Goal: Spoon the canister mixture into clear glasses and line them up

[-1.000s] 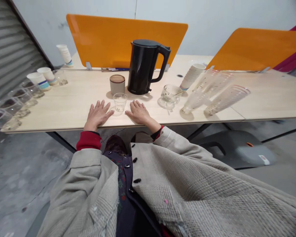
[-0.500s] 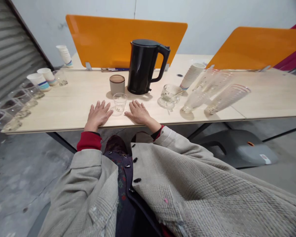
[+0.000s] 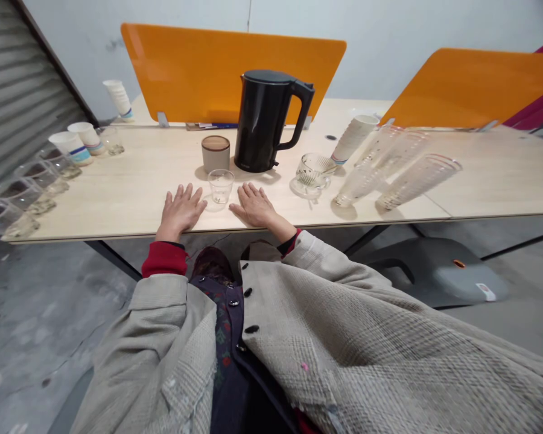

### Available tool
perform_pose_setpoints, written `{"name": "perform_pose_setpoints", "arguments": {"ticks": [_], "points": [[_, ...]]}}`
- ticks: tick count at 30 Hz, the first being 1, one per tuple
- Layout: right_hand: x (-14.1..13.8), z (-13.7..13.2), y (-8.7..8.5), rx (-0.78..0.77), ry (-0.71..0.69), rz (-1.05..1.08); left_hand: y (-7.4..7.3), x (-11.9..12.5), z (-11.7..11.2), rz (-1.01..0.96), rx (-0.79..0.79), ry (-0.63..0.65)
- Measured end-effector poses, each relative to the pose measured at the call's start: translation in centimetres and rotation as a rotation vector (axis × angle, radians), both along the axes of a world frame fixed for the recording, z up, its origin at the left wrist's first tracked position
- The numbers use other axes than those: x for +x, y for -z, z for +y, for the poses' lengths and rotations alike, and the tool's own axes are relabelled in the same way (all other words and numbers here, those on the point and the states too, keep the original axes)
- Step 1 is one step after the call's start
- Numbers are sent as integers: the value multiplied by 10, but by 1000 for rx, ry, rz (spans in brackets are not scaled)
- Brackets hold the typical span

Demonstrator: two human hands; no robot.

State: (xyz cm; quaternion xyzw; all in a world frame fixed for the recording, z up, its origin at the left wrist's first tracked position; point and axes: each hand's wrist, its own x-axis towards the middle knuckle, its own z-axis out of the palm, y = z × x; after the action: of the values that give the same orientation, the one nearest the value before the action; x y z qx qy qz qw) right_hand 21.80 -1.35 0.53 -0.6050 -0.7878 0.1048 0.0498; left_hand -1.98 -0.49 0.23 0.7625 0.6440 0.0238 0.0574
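My left hand [image 3: 181, 209] lies flat and open on the wooden table [image 3: 131, 187], fingers spread, holding nothing. My right hand [image 3: 254, 205] rests flat and open beside it, also holding nothing. Between the two hands stands a small clear glass [image 3: 220, 185], upright, touched by neither hand. Just behind it are a beige cup with a brown lid [image 3: 215, 153] and a black electric kettle [image 3: 266, 120] with its handle to the right.
A glass dripper on a saucer [image 3: 311, 173], a stack of paper cups [image 3: 353, 138] and stacks of clear plastic cups [image 3: 389, 166] stand to the right. Paper cups [image 3: 78, 144] and glasses line the left edge. Orange dividers [image 3: 208, 66] stand behind.
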Motion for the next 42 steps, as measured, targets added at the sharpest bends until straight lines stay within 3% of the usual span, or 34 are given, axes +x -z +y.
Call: {"name": "perform_pose_setpoints", "arguments": {"ticks": [19, 33, 36, 38, 42], "points": [[3, -2, -4, -19, -41, -37, 0, -2, 1, 42, -8, 5], [5, 3, 5, 26, -46, -12, -3, 0, 0, 23, -14, -4], [11, 9, 17, 113, -71, 92, -4, 0, -1, 34, -11, -1], [24, 12, 24, 267, -37, 251, -4, 0, -1, 44, -11, -1], [80, 12, 19, 712, 273, 567, -3, -1, 1, 59, -12, -8]]}}
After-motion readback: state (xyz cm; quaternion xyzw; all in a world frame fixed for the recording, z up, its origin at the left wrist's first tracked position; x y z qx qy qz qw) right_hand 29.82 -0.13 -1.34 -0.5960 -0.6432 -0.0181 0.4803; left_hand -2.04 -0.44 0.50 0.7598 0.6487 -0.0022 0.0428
